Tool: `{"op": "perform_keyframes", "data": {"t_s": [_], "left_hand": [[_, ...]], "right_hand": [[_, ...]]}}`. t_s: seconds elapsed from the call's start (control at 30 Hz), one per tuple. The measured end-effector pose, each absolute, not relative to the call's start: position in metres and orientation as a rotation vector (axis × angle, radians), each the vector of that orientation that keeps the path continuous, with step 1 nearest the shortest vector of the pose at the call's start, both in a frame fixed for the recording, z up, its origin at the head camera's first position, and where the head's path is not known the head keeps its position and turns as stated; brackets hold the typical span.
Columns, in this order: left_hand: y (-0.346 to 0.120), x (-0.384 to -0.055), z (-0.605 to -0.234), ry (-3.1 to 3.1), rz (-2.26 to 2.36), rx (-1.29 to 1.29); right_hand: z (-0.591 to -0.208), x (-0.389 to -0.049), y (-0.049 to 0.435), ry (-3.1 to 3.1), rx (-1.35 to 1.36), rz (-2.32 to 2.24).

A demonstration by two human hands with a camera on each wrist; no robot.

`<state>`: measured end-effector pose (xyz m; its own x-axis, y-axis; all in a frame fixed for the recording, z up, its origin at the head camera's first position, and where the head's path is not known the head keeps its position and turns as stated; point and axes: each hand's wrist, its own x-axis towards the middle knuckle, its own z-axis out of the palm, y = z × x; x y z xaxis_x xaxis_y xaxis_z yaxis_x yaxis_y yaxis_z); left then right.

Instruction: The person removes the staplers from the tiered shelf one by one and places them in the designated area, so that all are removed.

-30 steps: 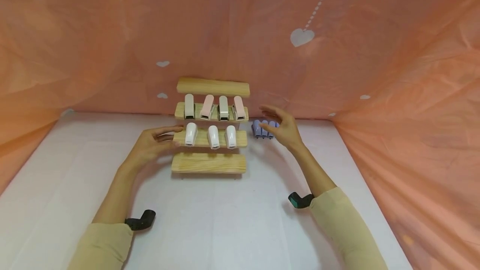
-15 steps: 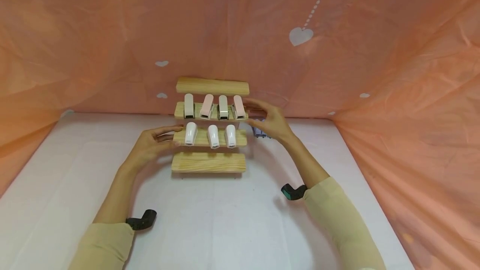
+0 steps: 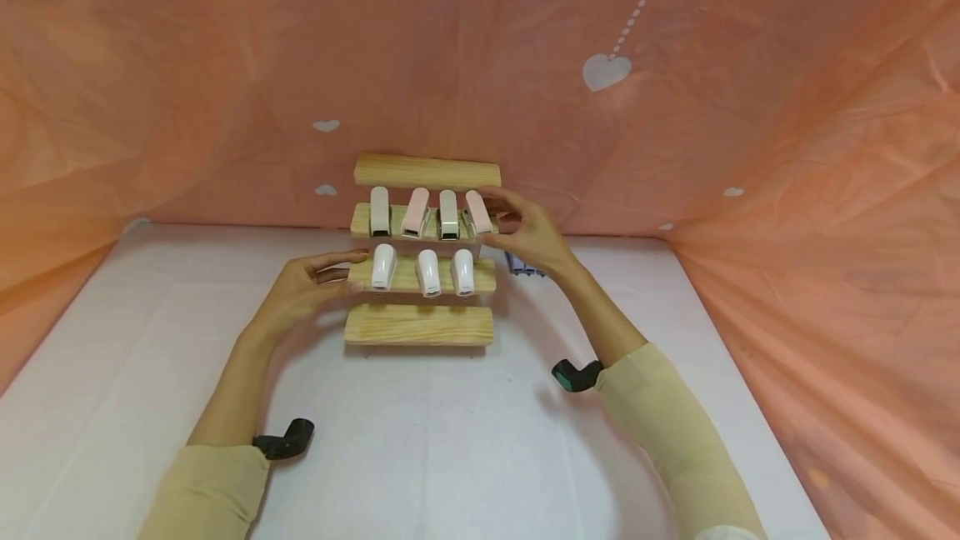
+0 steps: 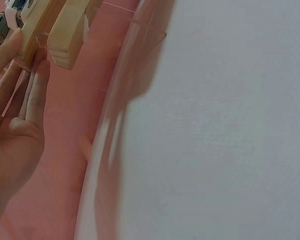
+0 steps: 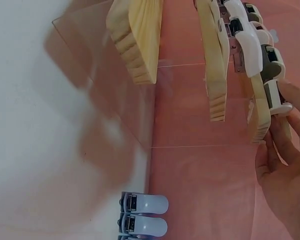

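At the right end of the second-farthest shelf, the right hand curls its fingers around a pink stapler, one fingertip beside its far end and another by its near end; from the right wrist, a fingertip shows against the stapler's body while others lie just beside the end of the wood. That stapler sits at a slant, its far end angled to the left. Across on the left side, the left hand pinches the left end of the next nearer shelf, with fingers on both sides of the wood.

Left of the gripped stapler, on the same shelf, sit a grey stapler, another pink stapler and, farthest left, a second grey stapler. Three white staplers sit on the shelf that the left hand holds, one toward its left end and two right of the middle. The farthest shelf and the nearest shelf complete the stepped wooden stand.

Right of the stand, blue-violet staplers lie close together on the white surface, partly hidden by the right hand. Peach cloth with white hearts hangs on the far side, left and right. Beige sleeves cover both forearms.
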<state>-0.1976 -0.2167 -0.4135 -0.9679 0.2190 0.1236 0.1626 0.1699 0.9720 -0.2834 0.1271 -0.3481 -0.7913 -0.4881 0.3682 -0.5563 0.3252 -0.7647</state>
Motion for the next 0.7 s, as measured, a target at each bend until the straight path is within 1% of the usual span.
{"op": "perform_keyframes", "data": {"t_s": [0.13, 0.4, 0.7], "left_hand": [[-0.2166, -0.1979, -0.4134, 2.367, 1.957, 0.383], [-0.2187, -0.1976, -0.4153, 2.476, 1.838, 0.294], [-0.2186, -0.1981, -0.4145, 2.476, 1.83, 0.302]], "right_hand": [[-0.349, -0.2839, 0.1255, -2.507, 0.97, 1.489], [-0.3505, -0.2805, 0.1257, -2.535, 0.934, 1.521], [-0.3504, -0.2777, 0.1328, -2.493, 0.927, 1.541]]}}
